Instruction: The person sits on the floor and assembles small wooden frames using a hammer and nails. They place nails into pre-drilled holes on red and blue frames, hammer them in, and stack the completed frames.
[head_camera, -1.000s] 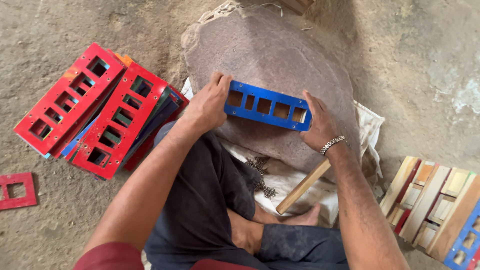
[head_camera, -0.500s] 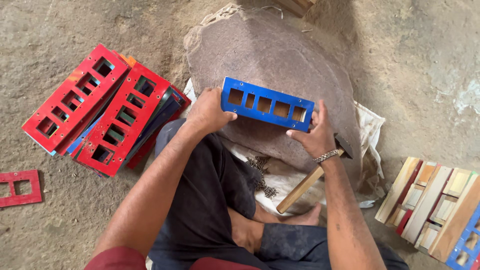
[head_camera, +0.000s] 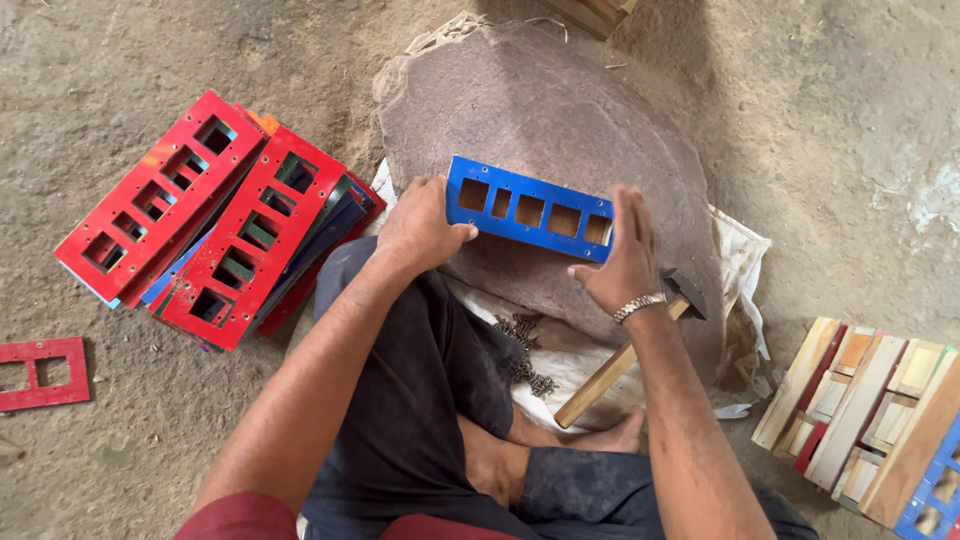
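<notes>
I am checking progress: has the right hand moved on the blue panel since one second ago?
Yes. The right hand has slid from the back of the blue panel's end round to its front face, nearer the hammer.

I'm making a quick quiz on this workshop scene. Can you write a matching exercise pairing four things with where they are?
Things:
1. blue panel
2. hammer
3. red panels
4. nails

Places:
A. stacked on the ground beyond the left arm
B. loose on the white cloth by the knee
C. held between both hands over the flat stone
D. lying under the right wrist

Pairs: 1-C, 2-D, 3-A, 4-B
</notes>
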